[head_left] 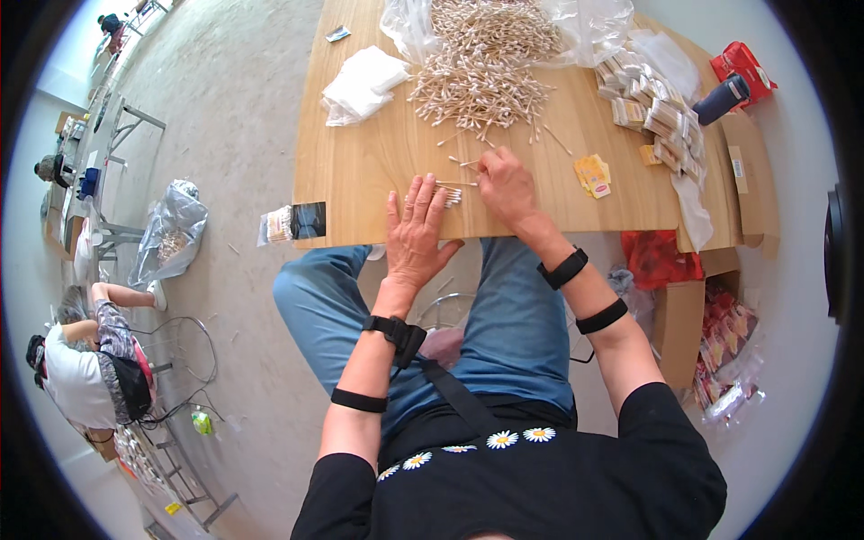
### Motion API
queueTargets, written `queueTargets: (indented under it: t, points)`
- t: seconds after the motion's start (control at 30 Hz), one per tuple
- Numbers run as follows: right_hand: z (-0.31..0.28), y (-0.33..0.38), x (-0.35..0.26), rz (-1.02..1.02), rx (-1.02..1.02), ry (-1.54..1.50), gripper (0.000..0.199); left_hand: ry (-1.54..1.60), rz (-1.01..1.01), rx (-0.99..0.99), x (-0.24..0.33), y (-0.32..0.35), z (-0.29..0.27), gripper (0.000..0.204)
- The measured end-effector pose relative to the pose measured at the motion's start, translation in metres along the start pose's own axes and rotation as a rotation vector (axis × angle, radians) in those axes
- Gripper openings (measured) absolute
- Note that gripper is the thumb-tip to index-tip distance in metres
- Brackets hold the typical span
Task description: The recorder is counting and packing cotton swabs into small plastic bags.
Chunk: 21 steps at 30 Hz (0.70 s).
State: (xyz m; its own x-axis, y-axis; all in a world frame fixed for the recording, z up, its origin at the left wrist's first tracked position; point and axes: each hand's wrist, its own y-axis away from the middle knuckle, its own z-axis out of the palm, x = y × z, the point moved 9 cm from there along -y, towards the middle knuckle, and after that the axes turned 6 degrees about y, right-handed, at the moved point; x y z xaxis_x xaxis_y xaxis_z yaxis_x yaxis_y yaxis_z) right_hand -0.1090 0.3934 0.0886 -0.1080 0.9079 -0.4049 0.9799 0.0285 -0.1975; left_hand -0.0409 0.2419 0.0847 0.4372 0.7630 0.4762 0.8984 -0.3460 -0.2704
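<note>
With the space between the hands as the clock's centre, the left hand (pixel 414 232) lies flat, fingers extended and thumb spread, its fingertips beside a small group of cotton swabs (pixel 453 195), probably steadying them against the table (pixel 351 189). The right hand (pixel 509 191) is narrow, fingers curled down by some stick ends; whether it grips one cannot be told. The loose swab pile (pixel 486 85) sits at twelve o'clock, seemingly for easy reach by either hand. White sheets (pixel 364 85) lie near eleven, yellow cards (pixel 592 175) at three, and stacked packets (pixel 661 117) at two, perhaps set aside so the near edge suits handwork.
</note>
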Motion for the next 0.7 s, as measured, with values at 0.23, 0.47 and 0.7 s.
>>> queueTargets:
  t: [0.23, 0.47, 0.7]
  points:
    - [0.004, 0.006, -0.02, -0.045, 0.002, -0.085, 0.007, -0.007, 0.015, 0.006, 0.0, 0.0, -0.001, 0.094]
    - [0.015, 0.016, -0.033, -0.141, 0.009, -0.108, 0.008, -0.017, 0.017, -0.005, 0.001, 0.0, 0.002, 0.1]
    - [-0.005, 0.001, -0.02, -0.041, 0.091, -0.056, 0.01, -0.047, 0.014, -0.028, -0.001, 0.001, 0.004, 0.104]
